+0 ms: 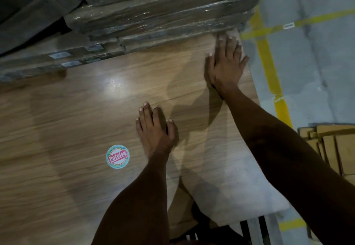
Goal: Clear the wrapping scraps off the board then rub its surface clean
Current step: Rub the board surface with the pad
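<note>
From the head camera, looking down, the board (76, 114) was a broad wood-grain panel that filled most of the view, glossy enough to throw back a patch of light near its middle; no wrapping scraps lay on the part I could see. The left hand (155, 129) rested flat on the panel near the centre, fingers straight and close together, holding nothing; the right hand (226, 62) lay flat too, fingers spread, farther off near the board's right edge and just short of the stacked boxes (153, 14). Those boxes (cardboard, bound in shiny plastic film) sat on the far end of the board and covered it there, so the surface beneath them was hidden; small white labels (59, 55) showed on their near faces, too blurred to read. A round sticker (117, 156) in red, white and pale blue was stuck to the panel just left of the left wrist. Beyond the right edge was a grey floor (317, 72) marked with yellow tape lines (269, 68); flattened cardboard pieces (334, 148) were stacked on it at the right, partly behind the right forearm.
</note>
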A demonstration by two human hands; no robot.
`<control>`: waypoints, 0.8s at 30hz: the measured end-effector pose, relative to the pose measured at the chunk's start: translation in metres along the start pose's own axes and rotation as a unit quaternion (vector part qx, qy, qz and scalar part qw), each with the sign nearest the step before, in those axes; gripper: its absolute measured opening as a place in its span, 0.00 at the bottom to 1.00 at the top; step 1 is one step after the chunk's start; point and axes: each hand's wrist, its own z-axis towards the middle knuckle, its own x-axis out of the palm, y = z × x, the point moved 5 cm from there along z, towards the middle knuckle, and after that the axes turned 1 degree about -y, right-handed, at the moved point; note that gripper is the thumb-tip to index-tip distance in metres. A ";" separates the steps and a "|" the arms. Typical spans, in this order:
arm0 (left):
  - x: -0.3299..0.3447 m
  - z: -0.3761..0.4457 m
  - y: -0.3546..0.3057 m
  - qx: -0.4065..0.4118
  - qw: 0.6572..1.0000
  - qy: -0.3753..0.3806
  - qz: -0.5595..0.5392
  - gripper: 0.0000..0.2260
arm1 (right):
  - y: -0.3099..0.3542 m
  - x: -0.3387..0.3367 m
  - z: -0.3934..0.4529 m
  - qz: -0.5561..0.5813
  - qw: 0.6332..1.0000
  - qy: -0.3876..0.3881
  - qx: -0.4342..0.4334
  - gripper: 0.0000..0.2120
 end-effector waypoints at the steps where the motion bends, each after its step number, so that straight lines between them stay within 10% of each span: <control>1: 0.000 0.000 0.000 0.000 1.000 -0.001 0.003 0.26 | -0.008 0.000 -0.004 0.010 0.999 -0.006 0.042 0.32; 4: 0.001 0.000 0.001 0.001 1.000 -0.001 0.013 0.26 | -0.017 0.004 -0.035 0.018 0.994 -0.016 0.106 0.31; 9: 0.000 0.000 0.000 0.002 1.000 0.002 0.018 0.27 | -0.032 0.004 -0.102 -0.035 0.998 0.014 -0.055 0.30; 24: 0.003 -0.004 0.005 0.030 1.000 0.000 -0.004 0.30 | -0.045 0.007 -0.277 -0.006 0.972 0.023 0.233 0.33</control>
